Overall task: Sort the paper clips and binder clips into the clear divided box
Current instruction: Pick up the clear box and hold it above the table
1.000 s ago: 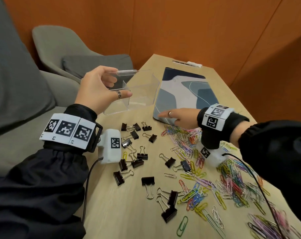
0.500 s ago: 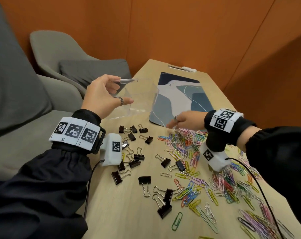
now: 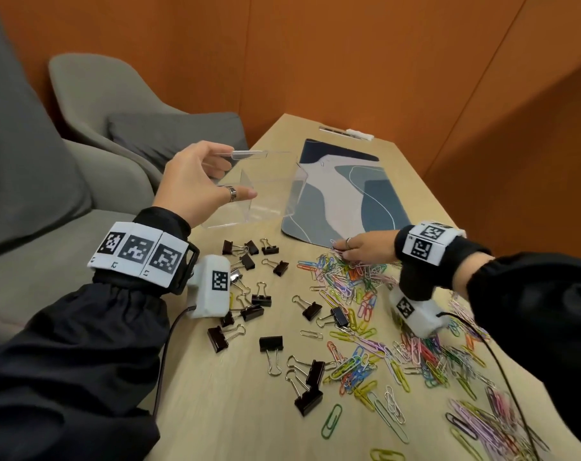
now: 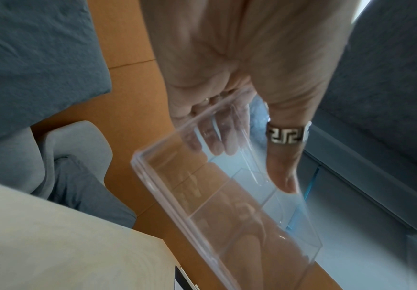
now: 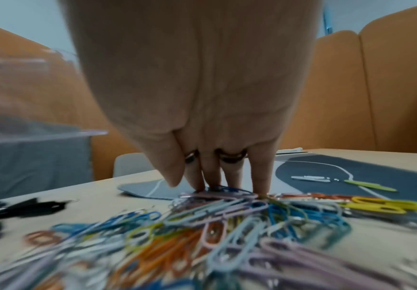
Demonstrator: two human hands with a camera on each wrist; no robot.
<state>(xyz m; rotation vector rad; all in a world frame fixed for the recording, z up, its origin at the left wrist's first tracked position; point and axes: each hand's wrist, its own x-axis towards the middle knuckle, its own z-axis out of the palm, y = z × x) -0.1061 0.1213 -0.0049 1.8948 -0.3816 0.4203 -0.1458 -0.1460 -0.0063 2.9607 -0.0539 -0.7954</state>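
Barely started: wooden table (image 3: pixel 216 410) strewn, clear divided box (image 3: pixel 265 191) empty, tilted up at eleven o'clock, clamped in left hand (image 3: pixel 196 181); paper clips (image 3: pixel 355 284) heaped at three, right hand (image 3: pixel 365 246) fingertips extended onto them; binder clips (image 3: pixel 272 344) scattered centre, untouched.

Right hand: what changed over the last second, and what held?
The right hand slid along the table from the blue patterned mat's near edge onto the coloured paper clips, fingertips down. The left hand kept holding the clear divided box tilted. The black binder clips stayed put.
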